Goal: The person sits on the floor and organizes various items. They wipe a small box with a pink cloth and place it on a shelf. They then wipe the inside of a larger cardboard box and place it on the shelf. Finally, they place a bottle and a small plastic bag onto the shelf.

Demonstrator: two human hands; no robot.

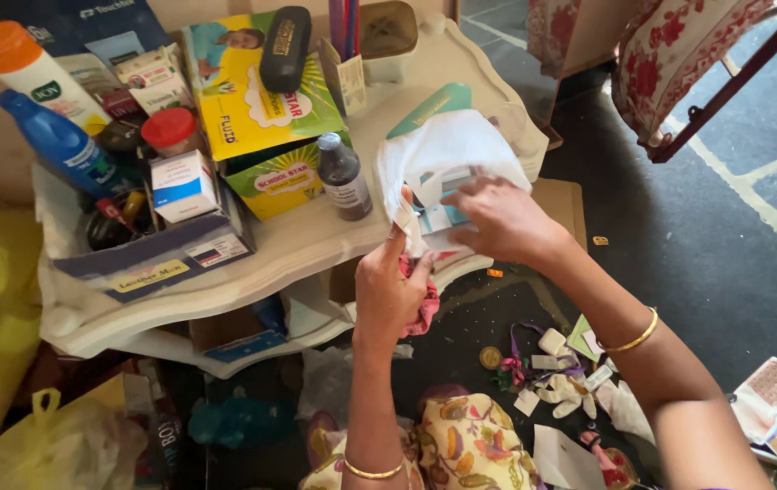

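Observation:
My left hand (392,289) is closed around a crumpled pink cloth (424,308) at the front edge of a cream table (307,240), its thumb raised against a white bag. My right hand (497,222) reaches over the table edge, fingers pinching small white and light-blue packets (434,213) inside the white plastic bag (447,150). The bag lies open on the table's right side, partly over a green card (429,107).
A dark brown bottle (345,177) stands left of the bag, beside a yellow box (257,109) with a black case on top. A cardboard tray (157,263) holds bottles and small boxes. Scraps, a coin and paper litter the dark floor (543,372). Yellow bags lie at left.

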